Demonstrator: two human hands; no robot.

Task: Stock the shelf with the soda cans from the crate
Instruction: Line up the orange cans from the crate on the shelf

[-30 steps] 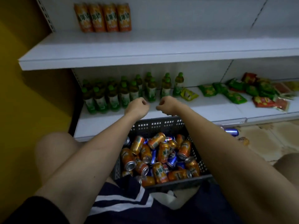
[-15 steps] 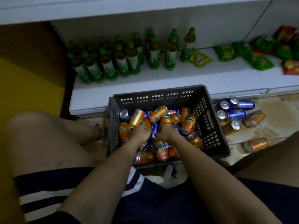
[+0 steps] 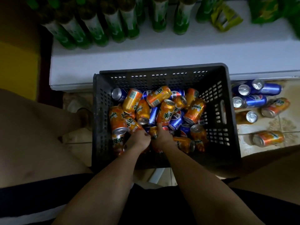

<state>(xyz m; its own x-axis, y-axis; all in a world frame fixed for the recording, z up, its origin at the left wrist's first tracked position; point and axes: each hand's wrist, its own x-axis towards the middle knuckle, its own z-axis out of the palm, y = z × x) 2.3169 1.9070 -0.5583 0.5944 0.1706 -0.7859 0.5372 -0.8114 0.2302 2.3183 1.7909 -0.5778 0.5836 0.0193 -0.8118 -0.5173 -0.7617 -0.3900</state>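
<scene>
Green bottles (image 3: 113, 21) stand in rows at my 11 to 12 o'clock. Yellow-green snack packet (image 3: 224, 18) lies flat just beside them at 1 o'clock; a green packet (image 3: 263, 10) further right. Tiled floor (image 3: 263, 125) at my 3 o'clock.

We see a dark crate (image 3: 227, 120) full of orange and blue soda cans (image 3: 164, 111), touching the white shelf (image 3: 146, 57). Our left hand (image 3: 138, 140) and right hand (image 3: 162, 137) reach into the crate. Green bottles (image 3: 113, 25) stand on the shelf. More cans (image 3: 258, 101) lie right of the crate.
</scene>
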